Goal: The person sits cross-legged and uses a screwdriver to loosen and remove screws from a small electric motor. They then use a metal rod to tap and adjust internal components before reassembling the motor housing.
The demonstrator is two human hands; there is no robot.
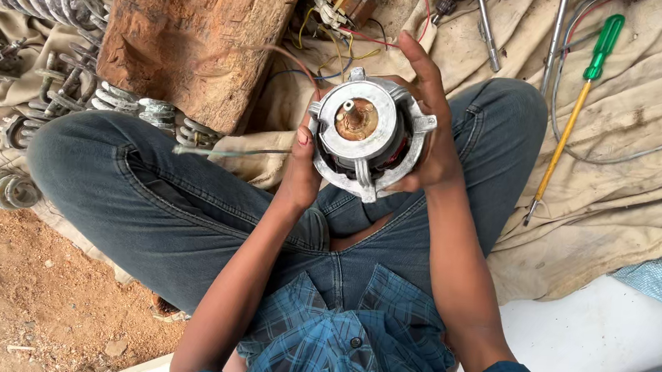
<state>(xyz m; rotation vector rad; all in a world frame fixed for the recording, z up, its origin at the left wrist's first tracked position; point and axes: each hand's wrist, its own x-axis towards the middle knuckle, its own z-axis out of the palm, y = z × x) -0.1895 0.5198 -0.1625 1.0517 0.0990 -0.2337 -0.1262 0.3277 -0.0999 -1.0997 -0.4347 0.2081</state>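
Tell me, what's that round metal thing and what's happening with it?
A person sitting cross-legged holds a small electric motor over their lap with both hands. The left hand cups its side and the right hand wraps around the other side. Its shaft end faces up. Wires trail from it toward a wooden block. A green-handled screwdriver lies on the cloth nearby.

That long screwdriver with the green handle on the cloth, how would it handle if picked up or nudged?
The screwdriver likely stays stiff: its long yellow shaft lies straight. Probably light for its length, being thin. A nudge might roll it a little, but the rumpled cloth under it should check that. Both hands are busy on the motor.
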